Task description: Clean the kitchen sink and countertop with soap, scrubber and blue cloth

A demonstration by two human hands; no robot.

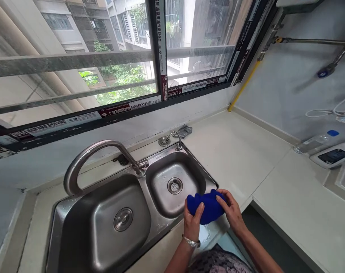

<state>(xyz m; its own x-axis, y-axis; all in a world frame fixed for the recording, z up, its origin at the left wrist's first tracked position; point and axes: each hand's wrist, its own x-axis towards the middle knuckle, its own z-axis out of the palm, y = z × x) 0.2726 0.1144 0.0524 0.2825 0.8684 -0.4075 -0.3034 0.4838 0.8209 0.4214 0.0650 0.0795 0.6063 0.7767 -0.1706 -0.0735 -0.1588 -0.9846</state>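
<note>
Both of my hands grip a bunched blue cloth (206,206) at the front right corner of a stainless double sink (84,227). My left hand (192,223), with a bracelet at the wrist, is closed on the cloth's left end. My right hand (231,209) is closed on its right end. The cloth hovers over the rim of the small right basin (163,189), near its strainer drain (175,185).
A tall curved faucet (98,153) arches over the divider between basins. The left basin has a closed plug (123,219). A small second tap (174,138) stands behind the sink. Pale countertop (234,148) runs right to a white appliance (333,156). A window spans the back wall.
</note>
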